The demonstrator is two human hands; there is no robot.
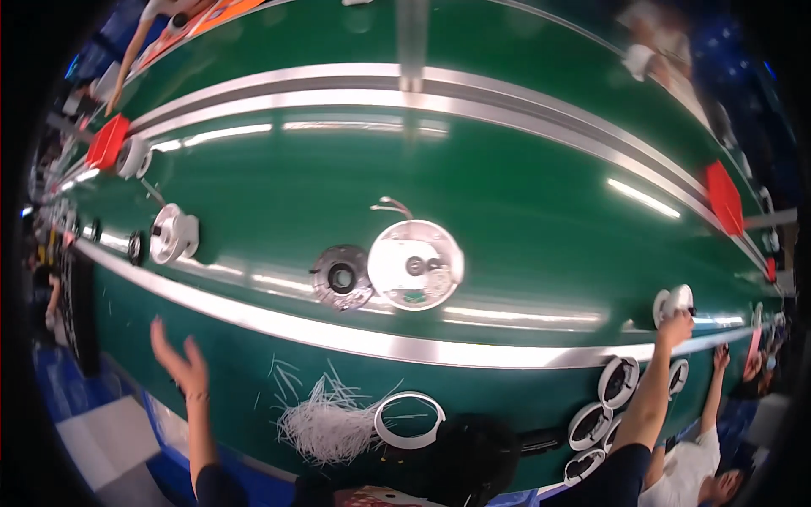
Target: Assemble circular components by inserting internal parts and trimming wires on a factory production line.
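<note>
My left hand (180, 362) is raised over the near green bench at the left, fingers spread and nothing in them. Far to the right, my right hand (676, 329) has its fingers closed around a white rounded housing (676, 302) on the green belt. At the middle of the belt lies a round white housing (402, 286) with its inside facing up and thin wires sticking out behind. Touching or close to its left side is a dark round part (342, 277) with a ring-shaped centre. Another white housing (174, 234) stands tilted on the belt, beyond my left hand.
On the near bench are a heap of thin white strips (325, 424), a white ring (411, 440) and several black-and-white rings (619, 383). A metal rail (363, 345) edges the belt. Red bins (108, 142) sit along the far rail. A co-worker (694, 460) is at the right.
</note>
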